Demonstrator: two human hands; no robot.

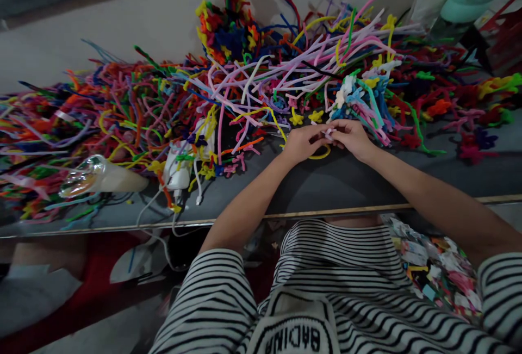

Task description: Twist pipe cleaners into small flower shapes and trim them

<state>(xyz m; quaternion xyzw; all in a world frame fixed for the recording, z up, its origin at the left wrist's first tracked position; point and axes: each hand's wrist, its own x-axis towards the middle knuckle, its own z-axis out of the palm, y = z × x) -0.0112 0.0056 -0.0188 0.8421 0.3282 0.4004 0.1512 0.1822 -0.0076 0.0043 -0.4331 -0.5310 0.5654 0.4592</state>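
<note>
My left hand (304, 142) and my right hand (351, 137) meet over the dark table near its front. Between their fingertips they pinch a small pale pink pipe cleaner piece (328, 134), partly covered by the fingers. Just below the hands lies a yellow ring (320, 153), which looks like scissor handles, though most of it is hidden. Yellow pipe cleaner flowers (296, 117) sit just beyond my fingers. A bundle of blue and white pipe cleaner flowers (362, 98) lies behind my right hand.
A long heap of coloured pipe cleaners (134, 93) runs along the wall. To the left are a white power strip (178, 166) with cables and a cup lying on its side (122, 176). A bag of scraps (440, 267) stands below the table edge at right. Someone's leg (49, 253) shows at lower left.
</note>
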